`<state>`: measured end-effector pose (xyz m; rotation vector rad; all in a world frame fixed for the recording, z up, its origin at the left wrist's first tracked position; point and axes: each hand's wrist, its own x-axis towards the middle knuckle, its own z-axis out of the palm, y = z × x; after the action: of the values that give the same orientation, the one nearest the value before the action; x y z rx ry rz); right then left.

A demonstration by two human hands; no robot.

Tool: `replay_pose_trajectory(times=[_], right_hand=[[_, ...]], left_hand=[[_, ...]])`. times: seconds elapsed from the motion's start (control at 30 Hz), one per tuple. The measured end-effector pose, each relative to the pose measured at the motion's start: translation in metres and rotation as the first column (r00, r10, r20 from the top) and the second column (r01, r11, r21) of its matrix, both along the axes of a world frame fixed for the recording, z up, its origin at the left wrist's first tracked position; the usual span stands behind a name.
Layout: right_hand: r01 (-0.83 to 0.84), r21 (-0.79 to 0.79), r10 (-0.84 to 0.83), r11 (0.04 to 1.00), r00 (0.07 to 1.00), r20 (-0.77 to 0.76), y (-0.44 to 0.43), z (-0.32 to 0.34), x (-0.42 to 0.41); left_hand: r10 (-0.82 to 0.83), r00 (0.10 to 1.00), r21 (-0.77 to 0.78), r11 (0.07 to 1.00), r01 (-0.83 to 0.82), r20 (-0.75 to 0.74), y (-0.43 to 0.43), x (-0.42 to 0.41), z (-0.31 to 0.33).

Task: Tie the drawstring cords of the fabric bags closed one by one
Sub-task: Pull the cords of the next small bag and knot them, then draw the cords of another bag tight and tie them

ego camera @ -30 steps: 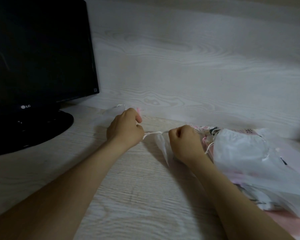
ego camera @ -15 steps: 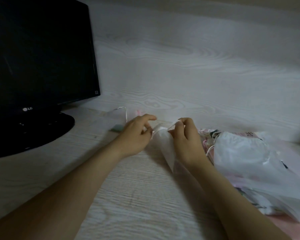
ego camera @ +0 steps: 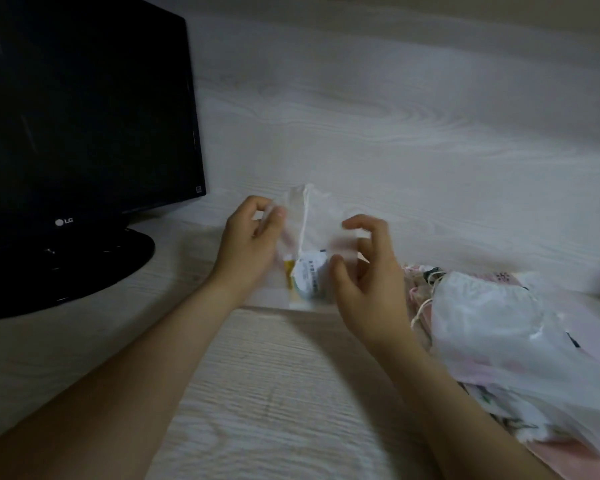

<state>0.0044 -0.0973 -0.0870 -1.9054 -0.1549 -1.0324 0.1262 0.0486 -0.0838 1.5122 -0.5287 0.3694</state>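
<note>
A small sheer white drawstring bag (ego camera: 321,223) is held up between my two hands above the desk, blurred by motion. Its white cord (ego camera: 305,220) hangs down the middle, and a small white labelled packet (ego camera: 310,276) shows through the fabric. My left hand (ego camera: 248,245) pinches the bag's left edge between thumb and fingers. My right hand (ego camera: 368,275) is at the bag's right side with curled fingers; the blur hides whether it grips the fabric. A heap of other sheer and pink fabric bags (ego camera: 506,327) with loose cords lies to the right.
A black monitor (ego camera: 84,116) on a round base (ego camera: 84,268) stands at the left. The pale wood-grain desk (ego camera: 278,393) runs back to a matching wall panel (ego camera: 395,116).
Both hands let go of the taut cord, came together, then lifted and spread the bag upright. The packet inside now shows. The view shifted slightly.
</note>
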Motion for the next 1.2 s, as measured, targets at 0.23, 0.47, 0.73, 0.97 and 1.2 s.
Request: replay_pose_trajectory(times=[0.23, 0.47, 0.73, 0.97, 1.2], right_hand=[[0.141, -0.395, -0.219, 0.908, 0.963, -0.159, 0.022, 0.008, 0.034], [-0.05, -0.466, -0.172, 0.883, 0.89, -0.422, 0.046, 0.007, 0.074], [-0.113, -0.514, -0.285, 0.85, 0.723, -0.629, 0.057, -0.016, 0.108], [0.021, -0.674, -0.478, 0.739, 0.721, -0.501, 0.055, -0.028, 0.115], [0.033, -0.642, -0.424, 0.766, 0.777, -0.466, 0.054, -0.022, 0.105]], left_hand=[[0.358, 0.932, 0.075, 0.93, -0.361, 0.052, 0.021, 0.012, -0.001], [0.523, 0.844, 0.218, 0.815, -0.537, 0.123, 0.044, 0.038, -0.009], [0.482, 0.862, 0.521, 0.7, -0.488, 0.159, 0.048, 0.054, -0.025], [0.363, 0.932, 0.876, 0.447, -0.182, 0.008, 0.042, 0.045, -0.024], [0.303, 0.938, 0.846, 0.443, -0.296, 0.169, 0.035, 0.037, -0.024]])
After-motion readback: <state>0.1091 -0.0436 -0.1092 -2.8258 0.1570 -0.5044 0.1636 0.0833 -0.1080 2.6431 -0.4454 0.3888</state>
